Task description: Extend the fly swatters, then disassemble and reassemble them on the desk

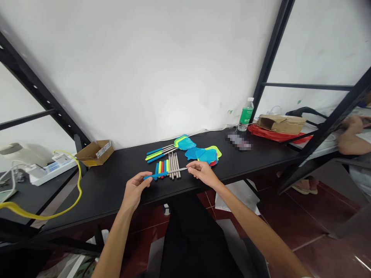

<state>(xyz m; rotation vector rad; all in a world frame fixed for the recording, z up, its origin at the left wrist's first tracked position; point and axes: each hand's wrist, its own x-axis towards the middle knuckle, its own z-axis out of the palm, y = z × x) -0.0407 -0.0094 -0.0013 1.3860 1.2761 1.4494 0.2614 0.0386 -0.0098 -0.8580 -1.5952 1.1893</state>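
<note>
Black tabletop (95, 197) runs beneath a white wall (139, 65). Near its middle, my left hand (133, 190) closes on the blue grip of a fly-swatter handle (158, 175), and my right hand (203, 172) pinches the thin metal rod's far end between thumb and fingers. Just beyond lie more handles (173, 165), side by side, next to overlapping blue and yellow mesh swatter heads (201, 153). Toward the upper right, a plastic water bottle (245, 114) stands near a cardboard box (281, 123).
</note>
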